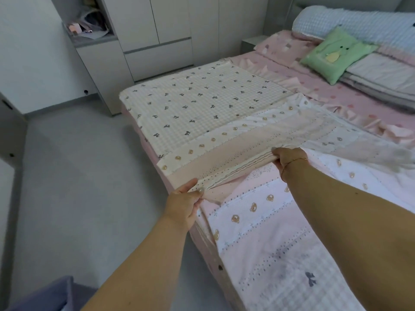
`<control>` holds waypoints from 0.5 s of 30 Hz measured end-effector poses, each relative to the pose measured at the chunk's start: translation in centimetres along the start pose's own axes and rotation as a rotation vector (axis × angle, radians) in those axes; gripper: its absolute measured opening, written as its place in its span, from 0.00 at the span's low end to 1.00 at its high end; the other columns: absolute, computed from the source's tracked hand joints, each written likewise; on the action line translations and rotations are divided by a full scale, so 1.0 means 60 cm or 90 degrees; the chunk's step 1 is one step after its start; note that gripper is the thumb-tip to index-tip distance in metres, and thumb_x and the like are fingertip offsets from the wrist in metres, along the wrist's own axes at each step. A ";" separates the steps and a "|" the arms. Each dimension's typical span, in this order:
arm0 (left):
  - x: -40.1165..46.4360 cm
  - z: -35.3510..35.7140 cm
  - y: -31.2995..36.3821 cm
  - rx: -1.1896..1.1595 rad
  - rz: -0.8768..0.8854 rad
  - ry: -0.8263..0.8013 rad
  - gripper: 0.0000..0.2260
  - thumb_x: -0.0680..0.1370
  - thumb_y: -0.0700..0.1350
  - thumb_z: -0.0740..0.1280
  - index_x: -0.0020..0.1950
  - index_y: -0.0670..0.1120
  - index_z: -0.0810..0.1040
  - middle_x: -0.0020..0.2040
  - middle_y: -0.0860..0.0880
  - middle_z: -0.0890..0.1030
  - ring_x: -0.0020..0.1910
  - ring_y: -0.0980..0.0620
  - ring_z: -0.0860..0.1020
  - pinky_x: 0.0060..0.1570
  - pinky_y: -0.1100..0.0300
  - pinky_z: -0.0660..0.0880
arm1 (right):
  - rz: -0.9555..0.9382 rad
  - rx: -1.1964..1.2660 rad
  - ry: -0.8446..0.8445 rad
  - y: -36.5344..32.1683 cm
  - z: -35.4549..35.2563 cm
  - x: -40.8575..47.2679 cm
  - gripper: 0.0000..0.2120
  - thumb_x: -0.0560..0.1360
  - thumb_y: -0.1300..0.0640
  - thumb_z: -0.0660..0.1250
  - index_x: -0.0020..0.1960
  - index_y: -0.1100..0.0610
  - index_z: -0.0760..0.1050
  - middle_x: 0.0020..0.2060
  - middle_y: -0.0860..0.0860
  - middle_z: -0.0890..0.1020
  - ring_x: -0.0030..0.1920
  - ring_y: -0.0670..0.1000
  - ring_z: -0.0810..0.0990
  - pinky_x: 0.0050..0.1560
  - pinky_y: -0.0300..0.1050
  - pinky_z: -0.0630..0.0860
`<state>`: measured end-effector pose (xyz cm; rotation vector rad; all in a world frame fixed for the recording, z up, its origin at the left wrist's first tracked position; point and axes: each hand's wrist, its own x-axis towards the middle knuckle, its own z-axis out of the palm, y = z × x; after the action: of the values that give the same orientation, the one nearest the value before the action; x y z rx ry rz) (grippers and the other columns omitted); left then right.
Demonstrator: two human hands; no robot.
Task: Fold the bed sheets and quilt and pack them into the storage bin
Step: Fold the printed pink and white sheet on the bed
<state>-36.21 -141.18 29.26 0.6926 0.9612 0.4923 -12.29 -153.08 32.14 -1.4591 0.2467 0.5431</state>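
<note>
Up at 1 o'clock I see a green cushion (336, 55) on the bed; white wardrobe (157, 30) at 11.

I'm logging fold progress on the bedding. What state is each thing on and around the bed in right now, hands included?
Bear-print quilt: spread on the bed, near edge lifted into a fold.
Left hand: pinches the quilt's folded edge.
Right hand: grips the same folded edge.
Bow-print sheet: folded flat on the bed.
Green cushion: lying tilted against the bedding at the head end.
Wardrobe doors: shut.
</note>
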 end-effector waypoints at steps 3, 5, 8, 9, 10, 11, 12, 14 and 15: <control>0.042 -0.016 0.031 -0.015 -0.010 0.007 0.16 0.74 0.24 0.64 0.58 0.37 0.77 0.54 0.37 0.80 0.51 0.44 0.80 0.61 0.53 0.74 | -0.017 -0.031 -0.001 0.001 0.056 0.017 0.10 0.74 0.67 0.68 0.40 0.62 0.68 0.39 0.57 0.75 0.34 0.51 0.74 0.53 0.47 0.76; 0.072 -0.023 0.051 -0.023 -0.015 0.013 0.16 0.74 0.24 0.64 0.60 0.36 0.77 0.54 0.38 0.80 0.50 0.45 0.80 0.63 0.53 0.74 | -0.021 -0.037 -0.006 -0.001 0.092 0.030 0.10 0.73 0.67 0.69 0.41 0.61 0.68 0.41 0.58 0.75 0.34 0.51 0.74 0.53 0.49 0.76; 0.120 -0.029 0.083 -0.037 -0.028 0.019 0.15 0.74 0.25 0.64 0.58 0.36 0.77 0.55 0.38 0.80 0.49 0.45 0.80 0.58 0.56 0.75 | -0.018 -0.029 -0.016 -0.002 0.146 0.062 0.12 0.73 0.68 0.68 0.40 0.58 0.66 0.43 0.58 0.75 0.34 0.51 0.74 0.51 0.50 0.78; 0.139 -0.029 0.096 -0.038 -0.034 0.021 0.15 0.74 0.25 0.64 0.58 0.36 0.77 0.55 0.38 0.80 0.49 0.45 0.80 0.54 0.58 0.75 | -0.010 -0.031 -0.015 -0.002 0.167 0.075 0.13 0.73 0.68 0.68 0.39 0.57 0.65 0.45 0.59 0.75 0.35 0.51 0.75 0.50 0.50 0.79; 0.158 -0.031 0.105 -0.037 -0.039 0.026 0.15 0.74 0.25 0.64 0.58 0.36 0.77 0.55 0.39 0.80 0.48 0.46 0.80 0.51 0.60 0.75 | -0.004 -0.040 -0.013 -0.002 0.184 0.086 0.12 0.73 0.68 0.69 0.41 0.57 0.66 0.46 0.60 0.75 0.35 0.51 0.75 0.49 0.50 0.79; 0.180 -0.031 0.117 -0.036 -0.045 0.033 0.15 0.74 0.24 0.64 0.59 0.36 0.77 0.55 0.39 0.79 0.48 0.46 0.80 0.49 0.60 0.75 | 0.001 -0.052 -0.011 -0.001 0.206 0.100 0.09 0.73 0.68 0.69 0.46 0.59 0.69 0.48 0.61 0.75 0.35 0.51 0.75 0.48 0.49 0.79; 0.204 -0.032 0.127 -0.037 -0.049 0.041 0.16 0.74 0.24 0.64 0.60 0.35 0.76 0.56 0.40 0.79 0.50 0.45 0.80 0.49 0.60 0.75 | 0.001 -0.051 -0.014 -0.001 0.227 0.117 0.11 0.73 0.68 0.68 0.54 0.63 0.70 0.51 0.62 0.75 0.35 0.51 0.74 0.47 0.48 0.78; 0.259 -0.033 0.148 -0.045 -0.057 0.054 0.17 0.75 0.24 0.63 0.62 0.35 0.75 0.63 0.39 0.76 0.56 0.44 0.78 0.50 0.59 0.75 | 0.000 -0.059 -0.022 0.001 0.274 0.156 0.24 0.74 0.68 0.67 0.68 0.67 0.64 0.56 0.64 0.75 0.36 0.51 0.75 0.50 0.48 0.77; 0.288 -0.032 0.161 -0.043 -0.061 0.062 0.17 0.75 0.24 0.62 0.63 0.35 0.75 0.63 0.39 0.76 0.57 0.43 0.78 0.52 0.59 0.75 | 0.004 -0.070 -0.032 0.000 0.300 0.177 0.26 0.74 0.68 0.67 0.70 0.68 0.62 0.57 0.64 0.75 0.38 0.53 0.77 0.53 0.49 0.77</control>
<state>-30.10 -122.60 25.66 0.5636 1.0600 0.4752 -6.17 -133.33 29.14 -1.5489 0.1847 0.6059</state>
